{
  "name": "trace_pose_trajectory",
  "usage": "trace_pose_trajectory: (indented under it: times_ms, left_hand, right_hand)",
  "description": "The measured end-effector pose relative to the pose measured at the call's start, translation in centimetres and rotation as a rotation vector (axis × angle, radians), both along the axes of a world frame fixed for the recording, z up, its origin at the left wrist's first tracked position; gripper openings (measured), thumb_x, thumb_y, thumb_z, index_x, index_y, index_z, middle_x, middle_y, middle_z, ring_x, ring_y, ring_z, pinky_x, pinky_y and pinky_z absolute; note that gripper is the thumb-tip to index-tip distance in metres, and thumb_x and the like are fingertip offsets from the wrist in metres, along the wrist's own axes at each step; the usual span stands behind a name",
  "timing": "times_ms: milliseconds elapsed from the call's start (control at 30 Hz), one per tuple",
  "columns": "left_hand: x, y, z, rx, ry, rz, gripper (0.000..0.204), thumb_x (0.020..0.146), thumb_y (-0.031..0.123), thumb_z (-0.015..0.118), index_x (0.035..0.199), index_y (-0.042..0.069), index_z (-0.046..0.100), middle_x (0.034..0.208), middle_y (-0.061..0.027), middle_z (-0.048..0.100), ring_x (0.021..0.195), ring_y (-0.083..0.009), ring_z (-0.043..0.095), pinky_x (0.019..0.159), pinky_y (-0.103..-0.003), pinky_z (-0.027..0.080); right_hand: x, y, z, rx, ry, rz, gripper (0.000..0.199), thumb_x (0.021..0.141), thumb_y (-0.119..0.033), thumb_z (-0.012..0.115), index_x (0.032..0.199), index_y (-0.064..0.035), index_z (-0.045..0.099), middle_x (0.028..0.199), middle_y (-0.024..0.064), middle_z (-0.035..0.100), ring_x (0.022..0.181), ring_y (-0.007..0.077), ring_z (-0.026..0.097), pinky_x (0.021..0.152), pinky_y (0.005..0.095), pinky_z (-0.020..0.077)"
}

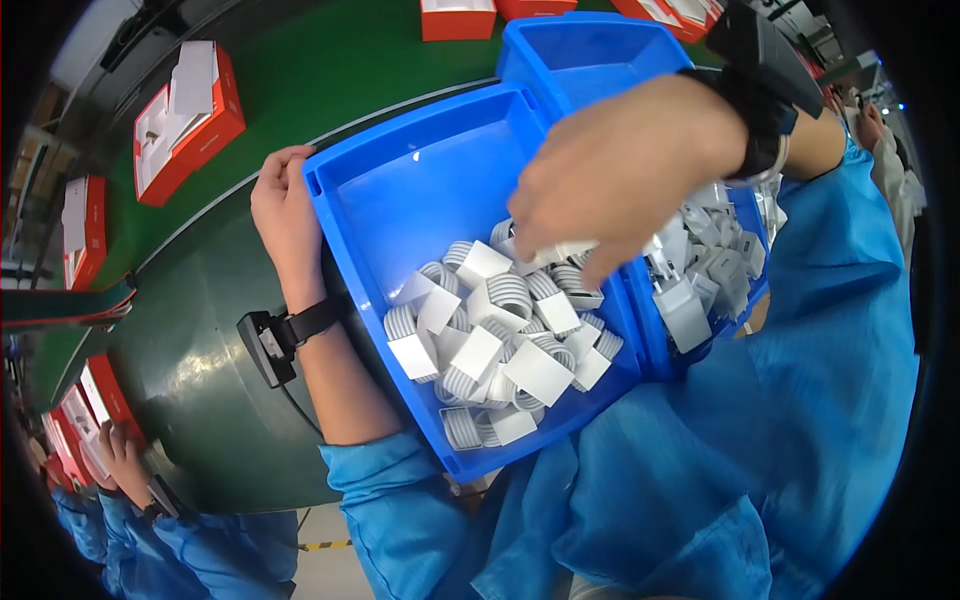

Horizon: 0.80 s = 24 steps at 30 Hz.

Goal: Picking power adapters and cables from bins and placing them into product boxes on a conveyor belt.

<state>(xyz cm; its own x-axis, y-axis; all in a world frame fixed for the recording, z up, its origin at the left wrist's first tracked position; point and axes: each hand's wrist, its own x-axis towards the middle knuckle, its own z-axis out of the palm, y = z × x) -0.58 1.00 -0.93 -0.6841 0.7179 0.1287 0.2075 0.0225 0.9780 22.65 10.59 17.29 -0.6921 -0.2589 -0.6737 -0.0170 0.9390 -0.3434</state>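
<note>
A blue plastic bin [420, 190] tilts in front of me, with many coiled white charging cables [505, 295] in white paper wraps gathered at its near end. My left hand [287, 215] is closed on the bin's far left corner, its fingers bent at the rim. Above the cables is my right hand [625, 170], blurred, its fingers pointing down among the coils. The thumb shows apart from the other fingers, whose tips are partly hidden. Whether they pinch a cable is not visible. A black band with a small device is on each wrist.
To the right, another blue bin [655, 325] holds white charger plugs [720, 270]. A further blue bin [600, 65] stands behind. Open red-and-white boxes [200, 135] sit on the green conveyor belt [330, 60]. At lower left, a co-worker's hand [122, 460] is beside more red boxes.
</note>
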Motion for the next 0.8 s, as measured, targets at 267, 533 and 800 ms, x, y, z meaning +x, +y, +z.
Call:
trace_pose_trajectory:
  times_ms: [267, 533, 800]
  left_hand:
    - [0.1, -0.2, -1.2, 0.024, 0.06, 0.006, 0.019, 0.093, 0.013, 0.053, 0.093, 0.001, 0.068, 0.061, 0.0036, 0.051, 0.057, -0.0031, 0.042, 0.052, -0.023, 0.033]
    - [0.2, -0.6, 0.2, -0.055, 0.06, 0.044, 0.02, 0.092, 0.015, 0.053, 0.093, 0.002, 0.068, 0.056, 0.002, 0.049, 0.054, -0.0052, 0.042, 0.052, -0.026, 0.034]
    - [0.3, 0.1, 0.3, -0.04, 0.057, 0.019, 0.02, 0.093, 0.016, 0.053, 0.094, 0.002, 0.068, 0.058, 0.0008, 0.052, 0.055, -0.0056, 0.045, 0.054, -0.026, 0.035]
  right_hand:
    - [3.9, -2.2, -1.3, 0.314, 0.342, 0.088, 0.018, 0.074, -0.013, 0.066, 0.084, 0.0012, 0.063, 0.083, 0.0143, 0.06, 0.082, 0.0259, 0.061, 0.064, 0.0352, 0.0532]
    - [0.4, 0.7, 1.4, 0.328, 0.071, 0.02, 0.035, 0.074, -0.025, 0.073, 0.093, 0.0025, 0.063, 0.093, 0.0158, 0.062, 0.088, 0.03, 0.064, 0.073, 0.0398, 0.0543]
    - [-1.0, 18.9, 1.9, 0.259, 0.72, -0.543, 0.057, 0.067, -0.011, 0.074, 0.122, 0.0007, 0.061, 0.117, 0.0167, 0.063, 0.107, 0.0268, 0.063, 0.094, 0.0366, 0.0519]
